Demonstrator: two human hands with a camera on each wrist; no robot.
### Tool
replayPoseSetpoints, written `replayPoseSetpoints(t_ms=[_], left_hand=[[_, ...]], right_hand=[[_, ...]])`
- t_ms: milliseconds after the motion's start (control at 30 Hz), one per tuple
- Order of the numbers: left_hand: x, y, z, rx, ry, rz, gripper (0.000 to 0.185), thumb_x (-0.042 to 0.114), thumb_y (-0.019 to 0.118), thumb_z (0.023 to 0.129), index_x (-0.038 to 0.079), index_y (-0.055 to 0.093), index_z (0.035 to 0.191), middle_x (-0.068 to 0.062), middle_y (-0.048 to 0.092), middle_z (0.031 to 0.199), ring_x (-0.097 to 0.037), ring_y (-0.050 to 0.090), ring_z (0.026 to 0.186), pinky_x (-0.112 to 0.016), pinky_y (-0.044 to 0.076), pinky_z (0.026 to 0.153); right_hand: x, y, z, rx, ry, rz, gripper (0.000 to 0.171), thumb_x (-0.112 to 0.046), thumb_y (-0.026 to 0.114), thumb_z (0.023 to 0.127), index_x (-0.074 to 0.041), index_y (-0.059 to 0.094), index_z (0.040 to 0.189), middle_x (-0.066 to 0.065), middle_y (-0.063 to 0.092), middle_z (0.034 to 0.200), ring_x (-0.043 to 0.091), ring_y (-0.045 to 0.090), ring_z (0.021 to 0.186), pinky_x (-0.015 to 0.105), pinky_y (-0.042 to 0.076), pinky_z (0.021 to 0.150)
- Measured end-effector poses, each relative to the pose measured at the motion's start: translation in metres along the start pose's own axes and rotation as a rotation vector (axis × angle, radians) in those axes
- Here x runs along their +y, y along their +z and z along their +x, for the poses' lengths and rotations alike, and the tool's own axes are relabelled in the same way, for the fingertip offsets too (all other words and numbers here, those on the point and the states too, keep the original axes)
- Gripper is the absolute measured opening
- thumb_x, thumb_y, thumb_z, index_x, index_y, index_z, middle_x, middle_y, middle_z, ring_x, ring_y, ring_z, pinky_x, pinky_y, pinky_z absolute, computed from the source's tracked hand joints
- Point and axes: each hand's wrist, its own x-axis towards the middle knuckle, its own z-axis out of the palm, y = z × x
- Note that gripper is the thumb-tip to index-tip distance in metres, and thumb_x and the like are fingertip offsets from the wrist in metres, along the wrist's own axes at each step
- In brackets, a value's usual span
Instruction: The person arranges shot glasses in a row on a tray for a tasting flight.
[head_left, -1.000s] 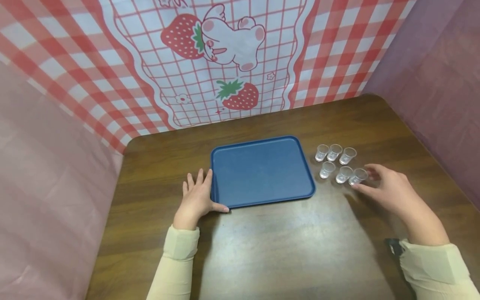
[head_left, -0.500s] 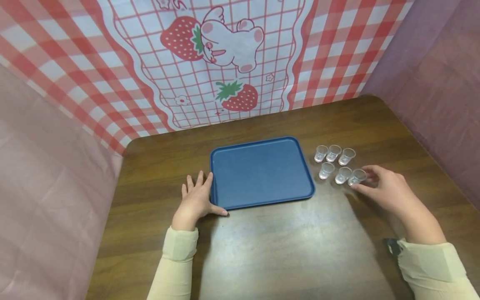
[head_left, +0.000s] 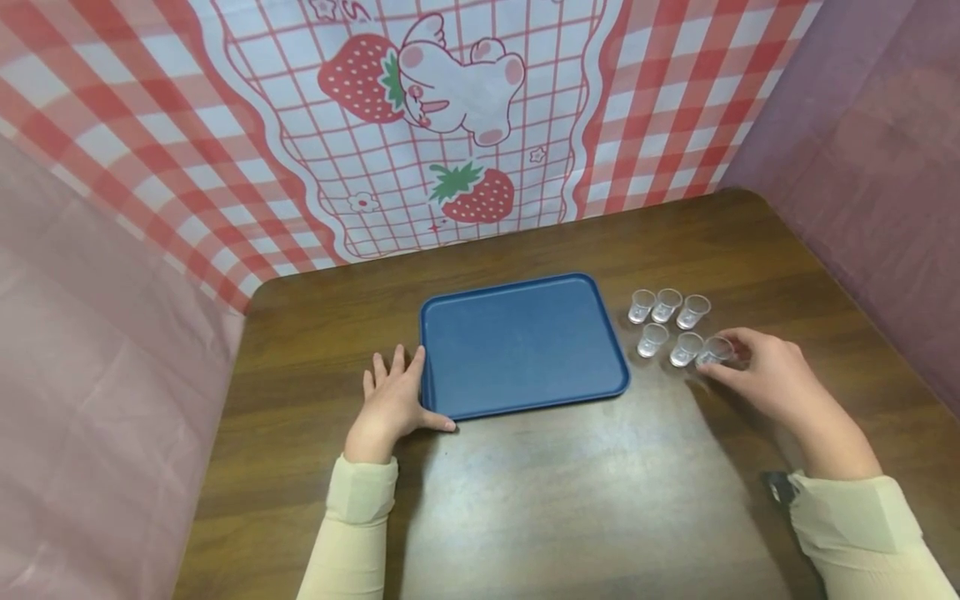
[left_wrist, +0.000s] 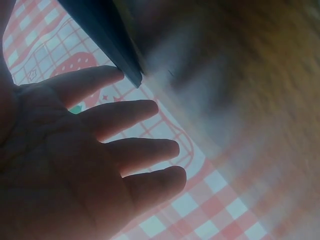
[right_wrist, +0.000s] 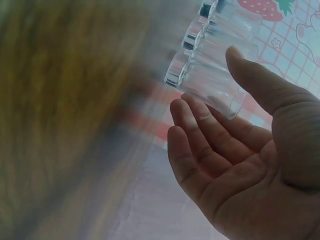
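Note:
A blue rectangular tray (head_left: 525, 346) lies on the wooden table. My left hand (head_left: 390, 404) is spread at its left end, index fingertip and thumb right at the rim; the left wrist view shows these fingers (left_wrist: 135, 150) straight beside the dark tray edge (left_wrist: 110, 40). Right of the tray stand several small clear shot glasses (head_left: 686, 350) in two rows. My right hand (head_left: 772, 375) pinches the front-row glass at the right end (head_left: 716, 350) between thumb and fingers. In the right wrist view, the thumb overlaps this glass (right_wrist: 210, 85), with the fingers on its other side.
The back row of shot glasses (head_left: 666, 307) stands close behind the front row. A red-and-white checked cloth (head_left: 675, 108) with strawberries hangs at the table's far edge. Pink cloth walls (head_left: 97, 375) flank both sides of the wooden table (head_left: 570, 500).
My right thumb and fingers have closed in on the rightmost front shot glass, the thumb now overlapping it more. My left hand stays at the tray's edge. The view has shifted very slightly.

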Motion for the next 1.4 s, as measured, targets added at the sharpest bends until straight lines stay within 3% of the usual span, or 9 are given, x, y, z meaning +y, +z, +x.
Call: replayPoseSetpoints(t_ms=[667,867,1167,1400], left_hand=[[0.0,-0.003,-0.001,0.001,-0.02,0.006,0.134,0.054,0.095,0.063,0.013,0.018,0.164,-0.027,0.005,0.165,-0.055,-0.008,0.146,-0.066,-0.001,0.115],[0.0,-0.003,-0.002,-0.002,-0.024,0.001,0.134,0.054,0.094,0.063,0.013,0.017,0.164,-0.027,0.004,0.165,-0.054,-0.009,0.147,-0.065,-0.002,0.115],[-0.001,-0.003,-0.001,-0.001,-0.02,-0.002,0.133,0.054,0.095,0.063,0.013,0.018,0.164,-0.027,0.003,0.165,-0.054,-0.01,0.147,-0.065,-0.002,0.115],[-0.001,-0.002,0.0,0.002,-0.017,0.002,0.133,0.054,0.095,0.063,0.013,0.019,0.164,-0.027,0.004,0.165,-0.055,-0.009,0.146,-0.066,-0.002,0.115]], right_hand=[[0.003,-0.001,0.004,-0.003,0.017,-0.013,0.042,-0.022,0.087,0.082,0.01,0.067,0.103,0.012,0.071,0.079,0.033,0.068,0.075,0.046,0.05,0.067],[0.004,-0.001,0.004,-0.002,0.016,-0.015,0.038,-0.021,0.086,0.083,0.008,0.068,0.1,0.008,0.071,0.077,0.031,0.068,0.074,0.046,0.05,0.067],[0.006,-0.006,0.003,0.016,0.018,-0.02,0.037,-0.024,0.085,0.085,0.005,0.07,0.101,0.013,0.073,0.08,0.035,0.07,0.076,0.047,0.05,0.068],[0.003,-0.015,0.001,0.036,0.042,-0.016,0.032,-0.026,0.082,0.088,0.001,0.071,0.101,0.015,0.074,0.083,0.034,0.07,0.078,0.035,0.048,0.065]])
